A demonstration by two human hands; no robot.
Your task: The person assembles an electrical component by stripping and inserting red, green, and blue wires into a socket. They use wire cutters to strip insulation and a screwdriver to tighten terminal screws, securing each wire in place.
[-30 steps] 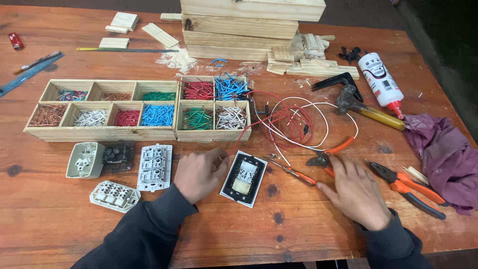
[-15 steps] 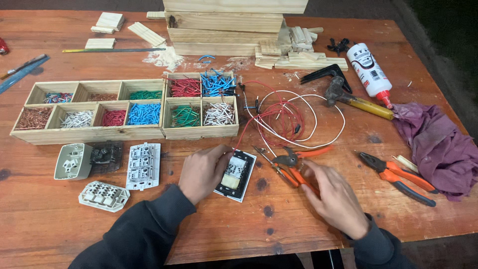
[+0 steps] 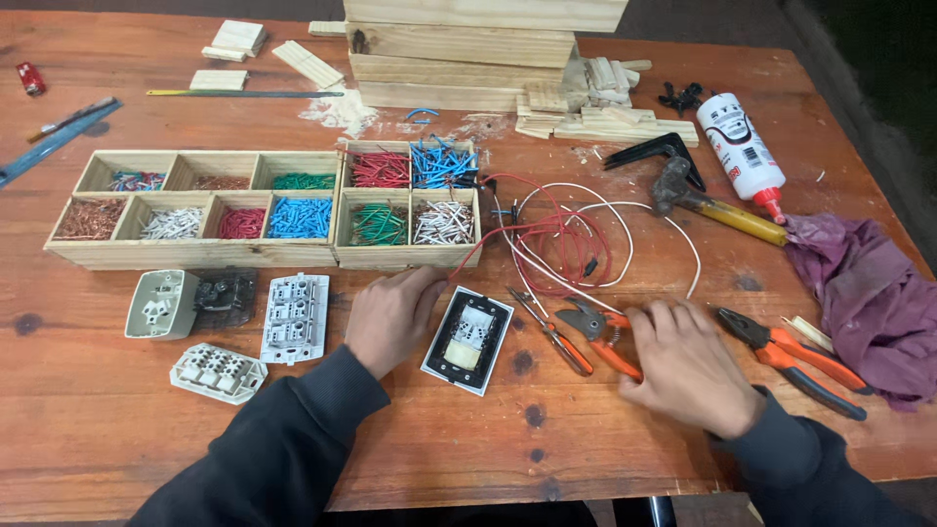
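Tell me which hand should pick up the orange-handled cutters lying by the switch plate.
Right. The right hand already lies on the orange-handled cutters, while the left hand rests at the switch plate, probably steadying it.

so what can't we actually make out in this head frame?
- Right hand: motion-blurred; its palm covers the handles of the orange wire cutters, so the grip is unclear.
- Left hand: lies at the edge of the black-framed switch plate; contact underneath hidden.
- Purple cloth: cut off by the right edge.
- Blue ruler: cut off by the left edge.
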